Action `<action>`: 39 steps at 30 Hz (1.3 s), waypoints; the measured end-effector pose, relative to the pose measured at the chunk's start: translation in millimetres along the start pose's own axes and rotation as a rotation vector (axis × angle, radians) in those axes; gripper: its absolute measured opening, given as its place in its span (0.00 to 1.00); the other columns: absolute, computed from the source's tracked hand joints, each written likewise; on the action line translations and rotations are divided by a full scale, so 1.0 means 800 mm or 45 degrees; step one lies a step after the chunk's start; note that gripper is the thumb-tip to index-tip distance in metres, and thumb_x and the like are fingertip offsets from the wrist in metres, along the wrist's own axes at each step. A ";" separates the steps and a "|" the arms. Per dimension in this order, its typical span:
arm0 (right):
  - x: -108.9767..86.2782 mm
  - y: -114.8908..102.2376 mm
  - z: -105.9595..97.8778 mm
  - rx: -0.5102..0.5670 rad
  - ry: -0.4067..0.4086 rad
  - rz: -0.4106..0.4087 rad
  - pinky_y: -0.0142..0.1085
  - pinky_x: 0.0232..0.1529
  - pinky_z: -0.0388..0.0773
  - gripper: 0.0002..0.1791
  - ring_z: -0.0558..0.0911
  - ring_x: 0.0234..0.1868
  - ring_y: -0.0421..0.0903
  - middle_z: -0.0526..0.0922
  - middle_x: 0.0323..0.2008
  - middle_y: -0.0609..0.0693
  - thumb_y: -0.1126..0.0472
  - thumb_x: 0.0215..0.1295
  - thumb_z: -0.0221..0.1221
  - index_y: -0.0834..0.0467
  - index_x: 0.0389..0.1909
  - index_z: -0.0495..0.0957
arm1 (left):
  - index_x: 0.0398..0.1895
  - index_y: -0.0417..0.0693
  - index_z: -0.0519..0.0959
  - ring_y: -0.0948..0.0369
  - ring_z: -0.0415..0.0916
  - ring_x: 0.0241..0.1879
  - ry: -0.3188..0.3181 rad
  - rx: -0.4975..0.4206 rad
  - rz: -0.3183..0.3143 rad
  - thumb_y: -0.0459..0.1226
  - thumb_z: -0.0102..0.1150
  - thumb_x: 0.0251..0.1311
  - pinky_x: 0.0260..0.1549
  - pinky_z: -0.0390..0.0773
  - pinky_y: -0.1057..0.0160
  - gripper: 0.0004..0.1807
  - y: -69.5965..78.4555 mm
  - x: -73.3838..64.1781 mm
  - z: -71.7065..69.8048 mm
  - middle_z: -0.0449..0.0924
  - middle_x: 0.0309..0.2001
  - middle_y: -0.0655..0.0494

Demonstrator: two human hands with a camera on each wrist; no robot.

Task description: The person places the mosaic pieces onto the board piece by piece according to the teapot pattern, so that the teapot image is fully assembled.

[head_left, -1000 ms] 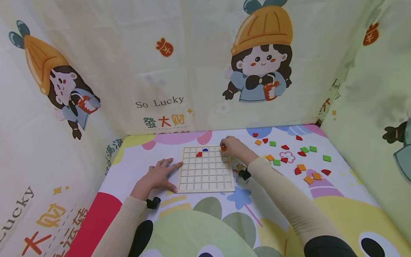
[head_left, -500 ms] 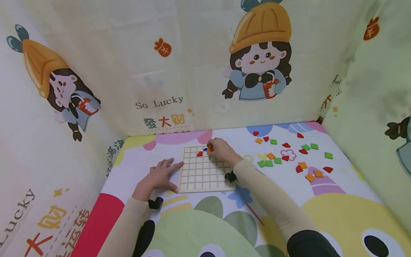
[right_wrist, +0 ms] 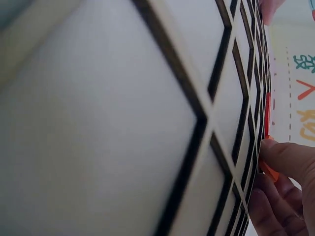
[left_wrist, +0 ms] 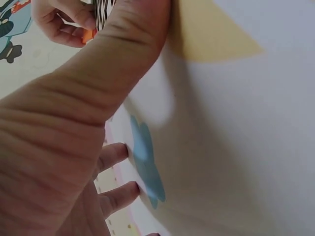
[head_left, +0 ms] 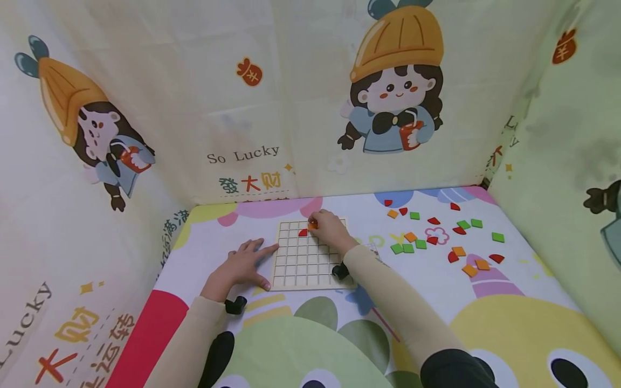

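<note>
A pale wooden board (head_left: pixel 295 264) divided into square cells lies on the printed cloth. My left hand (head_left: pixel 239 270) is spread at its left side, with index finger and thumb touching the edge. Over the upper part of the board, my right hand (head_left: pixel 331 230) pinches an orange square tile (head_left: pixel 312 226) between thumb and fingers. In the right wrist view, the orange tile (right_wrist: pixel 269 171) is tilted against the grid beneath the thumb. A red quarter-round tile (head_left: pixel 303 233) sits in a cell just left of that hand. The blue tile is hidden behind the fingers.
Loose tiles are scattered to the right of the board: green squares (head_left: pixel 408 248), orange squares (head_left: pixel 459 251) and red quarter-rounds (head_left: pixel 433 221). Behind the table stands a cartoon-printed fabric wall (head_left: pixel 310 108), and another side panel (head_left: pixel 572 134) rises at the right.
My right hand has carried the orange tile leftward from the board's top right corner to its upper middle, covering the blue tile. My left hand has stayed at the left edge.
</note>
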State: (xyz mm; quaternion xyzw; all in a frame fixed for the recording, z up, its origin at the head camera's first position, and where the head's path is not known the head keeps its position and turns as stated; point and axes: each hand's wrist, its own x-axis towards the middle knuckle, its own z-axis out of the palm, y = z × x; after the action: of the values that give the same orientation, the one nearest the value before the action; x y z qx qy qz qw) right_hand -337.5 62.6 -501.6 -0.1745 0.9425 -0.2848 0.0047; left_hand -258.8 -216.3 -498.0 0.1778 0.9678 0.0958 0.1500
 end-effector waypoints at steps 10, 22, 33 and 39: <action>0.003 -0.005 0.002 -0.091 0.006 0.001 0.42 0.55 0.82 0.08 0.82 0.46 0.49 0.83 0.46 0.51 0.64 0.69 0.67 0.56 0.47 0.85 | 0.82 0.71 0.58 0.33 0.46 0.78 -0.002 -0.007 -0.002 0.64 0.81 0.37 0.64 0.57 0.21 0.64 0.000 -0.001 -0.001 0.50 0.82 0.41; 0.001 -0.011 -0.002 -0.097 -0.038 0.044 0.41 0.55 0.82 0.09 0.83 0.49 0.47 0.86 0.45 0.50 0.61 0.69 0.68 0.57 0.46 0.90 | 0.81 0.70 0.59 0.33 0.47 0.78 0.003 -0.006 -0.013 0.62 0.82 0.38 0.65 0.57 0.21 0.63 0.004 -0.003 -0.004 0.50 0.82 0.41; -0.015 -0.023 0.003 -0.466 -0.110 -0.229 0.38 0.37 0.79 0.16 0.76 0.34 0.46 0.76 0.37 0.50 0.53 0.73 0.64 0.55 0.24 0.84 | 0.81 0.69 0.59 0.33 0.47 0.78 -0.003 -0.004 -0.017 0.63 0.82 0.37 0.64 0.58 0.22 0.64 0.005 -0.003 -0.006 0.50 0.81 0.40; -0.034 -0.037 0.008 -0.435 -0.066 -0.272 0.37 0.33 0.79 0.23 0.74 0.27 0.43 0.78 0.33 0.49 0.56 0.73 0.61 0.53 0.13 0.79 | 0.82 0.70 0.58 0.33 0.47 0.78 -0.005 -0.003 -0.012 0.63 0.82 0.36 0.64 0.57 0.21 0.64 0.004 -0.002 -0.004 0.49 0.82 0.39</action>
State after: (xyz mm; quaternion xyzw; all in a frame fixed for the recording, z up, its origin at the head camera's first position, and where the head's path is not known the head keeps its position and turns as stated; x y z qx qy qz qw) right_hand -301.7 45.3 -493.3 -0.2790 0.9528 -0.1152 -0.0309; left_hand -257.0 -214.4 -494.0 0.1733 0.9683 0.0958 0.1526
